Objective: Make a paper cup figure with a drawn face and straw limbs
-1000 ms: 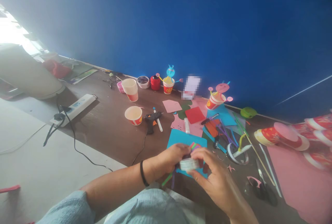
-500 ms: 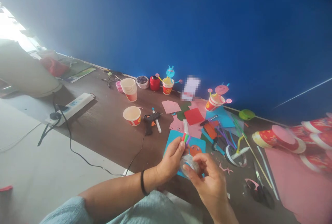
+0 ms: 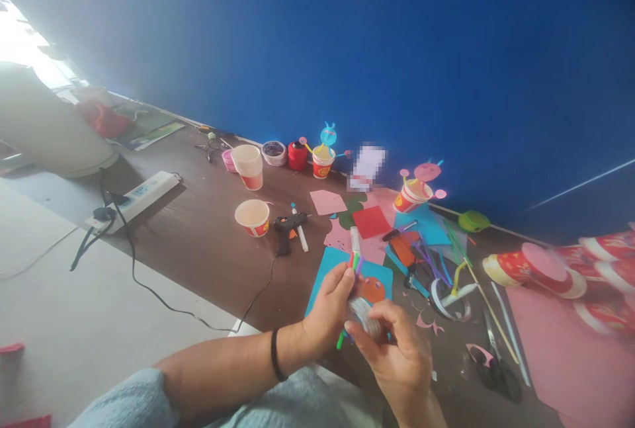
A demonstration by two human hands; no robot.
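My left hand is closed around a small bundle of coloured pipe cleaners; red, green and purple ends stick up past the thumb. A green end also pokes out below that hand. Between thumb and fingers, my right hand grips what looks like a roll of clear tape, close beside the left hand. Under both hands lies a blue sheet, with an orange paper face on it. Fingers partly cover the roll.
A black glue gun lies near an open paper cup and stacked cups. Two cup figures stand by the blue wall. Scissors, paper scraps, white tape and red cups are right; a power strip is left.
The tape roll has tilted in my right hand, showing more of its side. A green end now shows beneath my left hand. The view has shifted slightly.
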